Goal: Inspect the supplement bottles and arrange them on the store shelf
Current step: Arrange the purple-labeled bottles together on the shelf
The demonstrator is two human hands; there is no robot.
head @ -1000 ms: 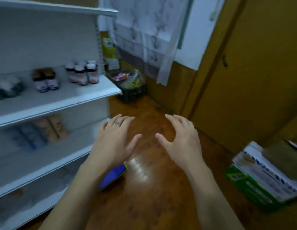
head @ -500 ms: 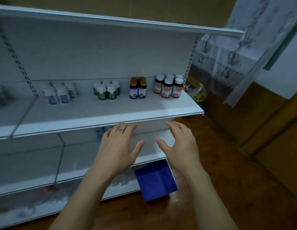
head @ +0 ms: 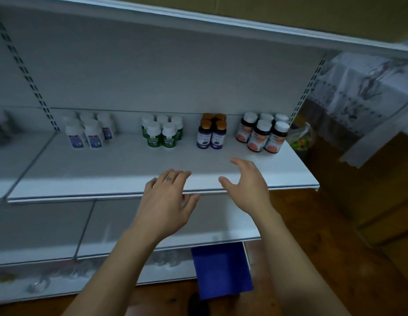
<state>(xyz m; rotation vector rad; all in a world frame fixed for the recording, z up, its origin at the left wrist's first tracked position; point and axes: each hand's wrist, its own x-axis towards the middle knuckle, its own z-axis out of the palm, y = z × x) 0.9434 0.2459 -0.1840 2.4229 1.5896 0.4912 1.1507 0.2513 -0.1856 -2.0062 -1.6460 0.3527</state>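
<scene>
Here both hands are raised in front of the white shelf (head: 102, 172), and neither holds anything. The left hand (head: 168, 201) is seen from the back, its fingers loosely spread and reaching over the shelf's front edge; the right hand (head: 247, 190) is just beside it to the right, fingers gently bent and thumb apart, its fingertips over the front part of the board. Whether either hand touches the board cannot be told. The supplement bottles stand upright in four tight clusters along the back of this shelf, well apart from the hands: white bottles with purple labels (head: 88, 134) at the left, then green-labelled bottles with white caps (head: 163, 136), then dark bottles with amber caps (head: 211, 133), and at the right end dark bottles with white caps and pink-orange labels (head: 262, 136). The amber-capped cluster is the one nearest the line of the right hand. Beneath, a lower shelf (head: 45, 245) runs across, and a blue box (head: 221, 270) sits low by the shelving's right end on the wooden floor (head: 330, 229). A pale patterned cloth (head: 367, 87) hangs at the far right
</scene>
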